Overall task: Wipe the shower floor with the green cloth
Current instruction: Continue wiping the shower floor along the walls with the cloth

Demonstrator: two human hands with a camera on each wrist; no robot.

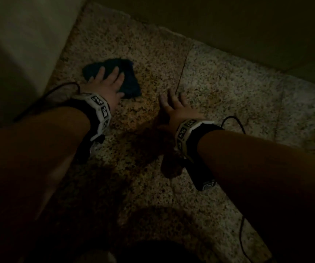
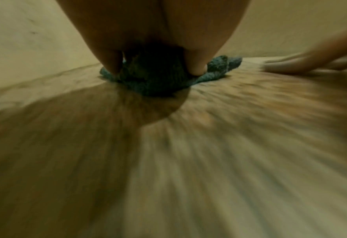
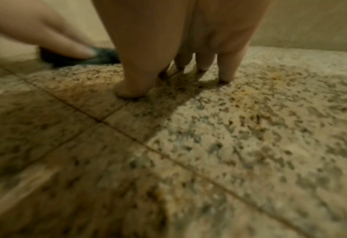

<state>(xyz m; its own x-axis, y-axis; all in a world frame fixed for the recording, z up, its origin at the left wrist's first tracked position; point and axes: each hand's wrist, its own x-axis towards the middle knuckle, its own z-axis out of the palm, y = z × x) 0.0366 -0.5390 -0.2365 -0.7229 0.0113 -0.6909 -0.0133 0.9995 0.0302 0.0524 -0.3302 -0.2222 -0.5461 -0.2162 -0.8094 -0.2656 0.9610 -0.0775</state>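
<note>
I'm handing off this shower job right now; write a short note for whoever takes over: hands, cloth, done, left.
Left hand: fingers flat, pressing the green cloth onto the floor near the left wall.
Right hand: holds nothing, fingertips braced on the bare shower floor beside a tile joint.
Done: cannot tell from the floor how much has been wiped.
Left: brownish staining shows on the tiles by the right hand, so wiping there probably remains.

Head camera looks steeply down from above both forearms. Each wrist camera sits low, close behind its own fingers, facing along the floor [image 3: 250, 145] toward the walls. All three share the cloth [image 2: 158, 77] under the left fingers [image 2: 199, 69].
</note>
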